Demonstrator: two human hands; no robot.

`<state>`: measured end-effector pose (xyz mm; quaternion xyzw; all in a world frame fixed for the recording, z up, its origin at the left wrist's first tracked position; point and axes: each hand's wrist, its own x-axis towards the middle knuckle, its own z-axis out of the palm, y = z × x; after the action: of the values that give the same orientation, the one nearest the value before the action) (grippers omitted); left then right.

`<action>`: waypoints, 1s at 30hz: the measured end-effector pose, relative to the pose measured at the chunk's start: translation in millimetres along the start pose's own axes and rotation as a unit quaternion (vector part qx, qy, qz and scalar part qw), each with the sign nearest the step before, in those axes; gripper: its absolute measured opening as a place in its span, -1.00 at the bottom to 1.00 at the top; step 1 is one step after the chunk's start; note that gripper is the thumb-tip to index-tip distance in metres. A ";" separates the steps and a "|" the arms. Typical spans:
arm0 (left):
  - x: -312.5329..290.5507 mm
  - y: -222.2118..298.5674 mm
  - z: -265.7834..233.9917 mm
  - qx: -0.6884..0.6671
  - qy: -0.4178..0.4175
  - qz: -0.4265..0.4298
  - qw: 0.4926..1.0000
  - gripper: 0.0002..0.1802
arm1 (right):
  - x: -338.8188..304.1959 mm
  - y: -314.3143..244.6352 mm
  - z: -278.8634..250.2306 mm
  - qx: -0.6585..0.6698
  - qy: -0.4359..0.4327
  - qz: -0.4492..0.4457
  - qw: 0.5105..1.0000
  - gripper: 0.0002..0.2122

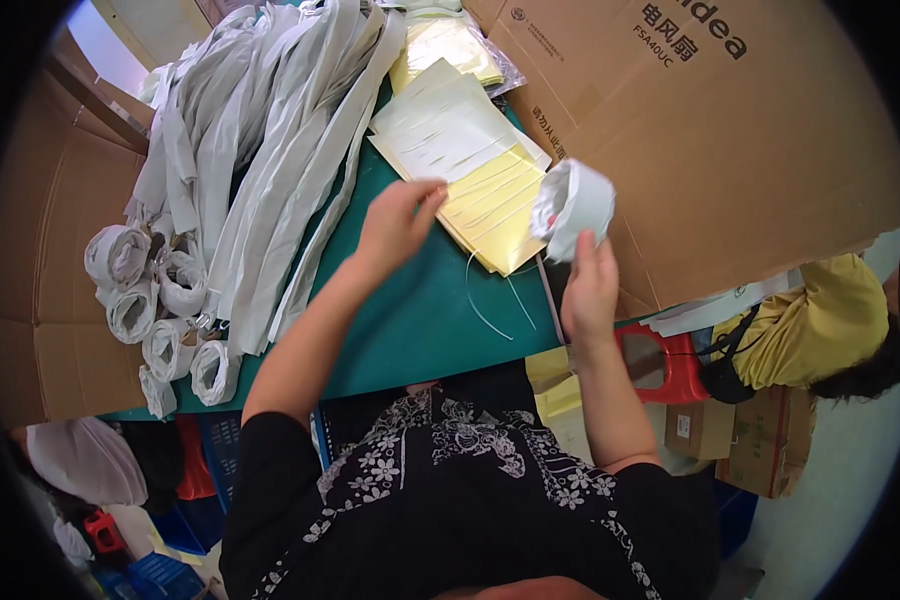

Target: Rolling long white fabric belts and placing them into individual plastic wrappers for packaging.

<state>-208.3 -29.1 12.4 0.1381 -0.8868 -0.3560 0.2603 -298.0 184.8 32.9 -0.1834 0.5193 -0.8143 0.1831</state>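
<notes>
While the right hand holds a rolled white strip up above the right edge of the green worktop, its fingers are closed round the lower part of the roll, so the roll stands just above and beyond that hand with its open end tilted toward the upper left. The left hand hovers to the left of the roll, nearer the middle of the worktop, its fingers loosely curled and half open with thumb and forefinger drawn close; whether they pinch anything cannot be told from this view. Between the two hands lies a fanned stack of pale yellow and white backing sheets, whose long axis runs from upper left to lower right, and the left hand sits at its near left edge, closer to it than the right. Two thin white slivers lie on the bare green surface below the stack. Far to the left are long white strips piled lengthwise and a cluster of finished white rolls. Brown cardboard lies on the right.
</notes>
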 end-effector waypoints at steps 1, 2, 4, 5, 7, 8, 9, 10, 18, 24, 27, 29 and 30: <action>22.4 -5.0 3.0 0.007 -0.007 -0.051 0.999 -0.77 | 14.6 -0.7 0.9 -0.011 0.008 -0.011 1.000 -0.70; 40.7 -15.8 11.1 0.029 -0.010 -0.028 0.999 -0.78 | 29.0 -0.5 4.3 -0.020 0.012 -0.021 0.999 -0.70; 69.3 -46.7 42.5 0.075 -0.047 -0.005 0.996 -0.78 | 57.6 15.7 15.3 0.031 0.010 0.005 0.999 -0.71; 80.4 -54.9 56.8 0.099 -0.081 -0.004 0.992 -0.78 | 73.2 31.8 15.9 0.045 0.022 0.022 0.999 -0.71; 92.2 -48.8 73.2 0.156 -0.131 -0.032 0.978 -0.81 | 93.2 65.6 13.3 0.012 0.047 0.007 0.999 -0.71; 94.1 -47.9 77.7 0.193 -0.120 -0.040 0.973 -0.82 | 98.3 75.9 13.1 -0.010 0.053 0.003 0.999 -0.70; 93.7 -49.1 79.7 0.231 -0.108 -0.050 0.966 -0.83 | 102.5 91.5 8.2 -0.042 0.054 0.006 0.998 -0.68; 93.1 -51.2 80.4 0.231 -0.108 -0.050 0.966 -0.83 | 102.8 98.9 4.5 -0.042 0.054 0.005 0.998 -0.68; 96.5 -49.0 79.5 0.157 -0.086 -0.070 0.981 -0.87 | 95.1 111.8 -4.6 -0.147 -0.012 -0.037 0.988 -0.65; 119.5 -59.7 56.7 -0.041 -0.214 -0.156 0.963 -0.86 | 98.2 115.0 -2.5 -0.164 -0.009 -0.073 0.984 -0.64; 120.6 -62.1 15.5 -0.289 -0.253 -0.210 0.899 -0.91 | 99.1 118.6 -5.4 -0.185 -0.022 -0.071 0.980 -0.64; 114.1 -84.5 -24.3 -0.313 -0.154 -0.189 0.918 -0.87 | 99.1 121.2 -5.0 -0.194 -0.036 -0.072 0.978 -0.63; 106.4 -94.2 -45.1 -0.344 -0.103 -0.154 0.921 -0.88 | 99.1 121.7 -6.0 -0.202 -0.044 -0.052 0.977 -0.64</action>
<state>-265.3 -166.8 12.5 0.1375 -0.6997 -0.6868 0.1408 -373.7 93.2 -69.8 -0.2791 0.6539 -0.6925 0.1222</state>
